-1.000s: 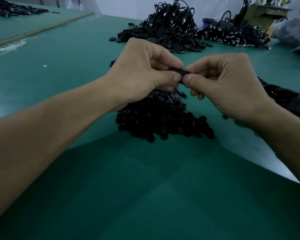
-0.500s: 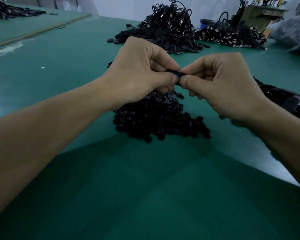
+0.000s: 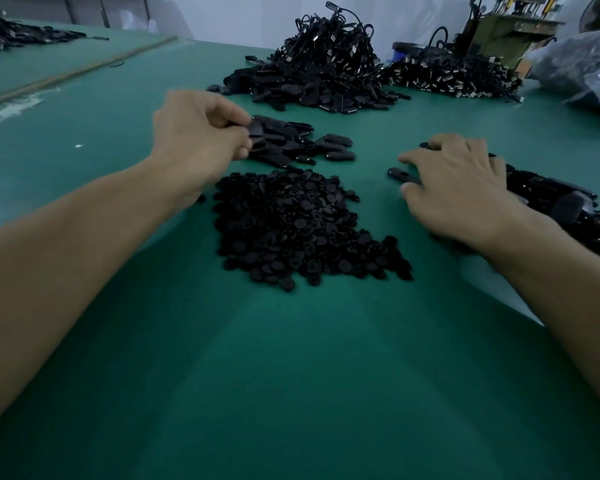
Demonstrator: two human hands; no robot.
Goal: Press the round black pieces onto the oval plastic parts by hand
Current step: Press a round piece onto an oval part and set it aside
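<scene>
The left hand [image 3: 201, 140] pinches one oval part [image 3: 256, 128] between its thumb and curled fingers, holding it just over the small heap of oval parts [image 3: 291, 143] that lies right at its fingertips. The right hand [image 3: 454, 188] lies palm down on the green counter [image 3: 291, 375], its fingers spread and relaxed, grasping nothing. A lone oval piece [image 3: 397, 174] lies flat on the counter between that hand's thumb and forefinger; whether they touch it I cannot tell. Behind the right hand's knuckles and along its outer side runs a dark heap of further black parts [image 3: 551, 202], partly hidden by the wrist. Between the two hands, and nearer the person than the left hand's fingertips, spreads the broad heap of round black pieces [image 3: 291, 230]. Well beyond both hands rises a tall pile of black corded parts [image 3: 326, 64], and past the right hand's fingertips a lower pile with pale metal ends [image 3: 447, 74]
</scene>
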